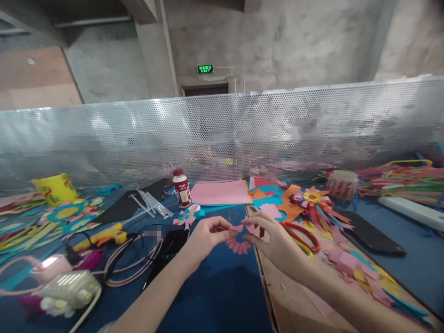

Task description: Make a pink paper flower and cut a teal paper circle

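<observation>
A pink paper ring with a pointed, petal-like fringe (238, 247) is held up over the blue table. My left hand (208, 236) pinches its left side between thumb and fingers. On the opposite side, my right hand (268, 233) pinches the ring too, its fingers curled. Between the two hands the ring shows a small gap at the top. Just beyond my left hand lies a small blue and pink paper flower (187, 216). Red-handled scissors (305, 236) rest beside my right wrist, partly hidden by it.
A bottle with a red cap (182, 189) stands beside pink paper sheets (220, 192). To the left are a yellow glue gun (100, 237), coiled cables, a phone (166, 252) and a power strip (67, 289). Paper scraps (357, 268) and a black phone-like slab (373, 235) lie right. Perforated metal (194, 138) bounds the back.
</observation>
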Motion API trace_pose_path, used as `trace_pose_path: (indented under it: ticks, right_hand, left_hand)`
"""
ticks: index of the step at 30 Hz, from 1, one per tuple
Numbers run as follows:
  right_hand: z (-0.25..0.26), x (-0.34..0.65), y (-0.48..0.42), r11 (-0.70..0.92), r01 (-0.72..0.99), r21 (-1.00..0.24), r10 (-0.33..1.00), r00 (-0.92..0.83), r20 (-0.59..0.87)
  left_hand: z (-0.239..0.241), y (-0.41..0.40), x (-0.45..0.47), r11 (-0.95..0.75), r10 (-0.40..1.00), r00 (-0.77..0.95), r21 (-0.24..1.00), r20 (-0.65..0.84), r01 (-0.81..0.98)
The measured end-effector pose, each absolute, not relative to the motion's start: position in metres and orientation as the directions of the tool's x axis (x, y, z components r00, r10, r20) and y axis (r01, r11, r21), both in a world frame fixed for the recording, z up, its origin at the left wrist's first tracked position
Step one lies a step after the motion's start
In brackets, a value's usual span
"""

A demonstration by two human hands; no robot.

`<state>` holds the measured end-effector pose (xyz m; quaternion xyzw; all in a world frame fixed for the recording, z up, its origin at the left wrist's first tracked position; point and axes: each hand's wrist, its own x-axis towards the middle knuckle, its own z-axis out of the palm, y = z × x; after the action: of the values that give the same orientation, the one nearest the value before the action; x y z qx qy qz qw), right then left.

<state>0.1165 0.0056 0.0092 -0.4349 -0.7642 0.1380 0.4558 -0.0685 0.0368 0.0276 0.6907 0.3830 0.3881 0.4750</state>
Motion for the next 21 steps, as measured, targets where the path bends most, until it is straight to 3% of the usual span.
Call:
trace_pose_path:
  ticks: [3, 8, 12, 14, 16, 21]
  right_hand:
    - [0.014, 0.117, 0.008, 0.598, 0.498, -0.628, 0.774, -0.156, 0.614]
    - [0.026, 0.126, 0.024, 0.534, 0.42, -0.734, 0.78, 0.092, 0.62]
    - [0.019, 0.126, 0.041, 0.472, 0.312, -0.825, 0.863, 0.028, 0.504]
    - [0.01, 0.121, 0.046, 0.427, 0.247, -0.87, 0.9, -0.024, 0.435]
    - [0.002, 0.115, 0.047, 0.367, 0.21, -0.906, 0.93, -0.056, 0.363]
    - [-0.014, 0.103, 0.036, 0.341, 0.255, -0.905, 0.94, -0.118, 0.321]
  left_hand:
    - [0.027, 0.039, -0.07, -0.238, 0.903, 0.395, 0.962, 0.168, 0.135]
    - [0.029, 0.043, -0.073, -0.231, 0.939, 0.288, 0.965, 0.189, 0.12]
    - [0.031, 0.052, -0.08, -0.224, 0.958, 0.188, 0.974, 0.216, 0.022]
    - [0.032, 0.063, -0.091, -0.178, 0.981, 0.05, 0.976, 0.185, -0.123]
    - [0.033, 0.078, -0.109, -0.159, 0.967, -0.234, 0.953, 0.098, -0.259]
    - [0.035, 0.115, -0.169, -0.232, 0.741, -0.671, 0.95, 0.034, -0.208]
